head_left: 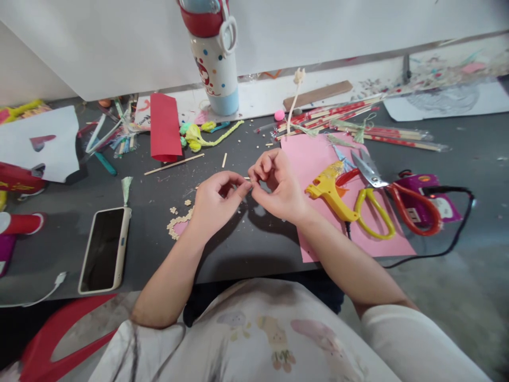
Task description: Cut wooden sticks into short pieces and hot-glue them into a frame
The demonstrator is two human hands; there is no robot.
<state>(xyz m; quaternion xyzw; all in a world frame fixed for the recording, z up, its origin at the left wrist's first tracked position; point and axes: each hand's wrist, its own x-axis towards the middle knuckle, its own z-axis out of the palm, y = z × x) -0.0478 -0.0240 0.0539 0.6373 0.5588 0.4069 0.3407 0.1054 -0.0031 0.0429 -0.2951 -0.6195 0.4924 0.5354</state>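
My left hand (pixel 220 199) and my right hand (pixel 276 185) meet fingertip to fingertip over the dark table. Both are pinched closed. Whatever sits between the fingertips is too small and hidden to name; a pale sliver shows just beside them. Partly covered by my left forearm lies a heart-like pink shape edged with small beige pieces (pixel 173 227). A few loose beige pieces (pixel 187 202) are just above it. Beyond my hands are a short bit of wooden stick (pixel 225 160) and a longer thin stick (pixel 174 164).
Right of my hands, a pink sheet (pixel 314 246) carries a yellow glue gun (pixel 332 191) and scissors (pixel 387 185). A phone (pixel 102 249) lies at left. A bottle (pixel 217 69), red folded card (pixel 165 127) and several wrapped sticks (pixel 397 139) line the back.
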